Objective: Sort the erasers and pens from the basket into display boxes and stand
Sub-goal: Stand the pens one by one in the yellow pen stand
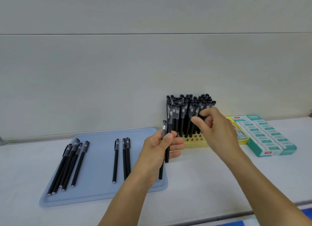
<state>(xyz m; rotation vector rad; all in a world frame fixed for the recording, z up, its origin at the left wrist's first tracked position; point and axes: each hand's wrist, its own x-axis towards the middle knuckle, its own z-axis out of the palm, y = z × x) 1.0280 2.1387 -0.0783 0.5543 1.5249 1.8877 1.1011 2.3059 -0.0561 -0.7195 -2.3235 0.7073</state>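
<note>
My left hand [163, 145] grips two black pens [167, 151] upright, just left of the yellow pen stand [197, 142]. The stand is packed with several black pens [187, 114] standing caps up; its front rows of holes are bare. My right hand [215, 129] hovers at the stand's front right, its fingers curled, thumb and forefinger close together by the standing pens; I cannot tell if they pinch one. On the blue tray [99, 188] lie a fan of several pens [69, 165] at the left and three pens [122, 160] in the middle.
Two eraser display boxes stand right of the stand against the wall: a yellow one [243, 136] partly hidden by my right hand, and a teal one [268, 138] filled with erasers. The white counter ends at a front edge at lower right.
</note>
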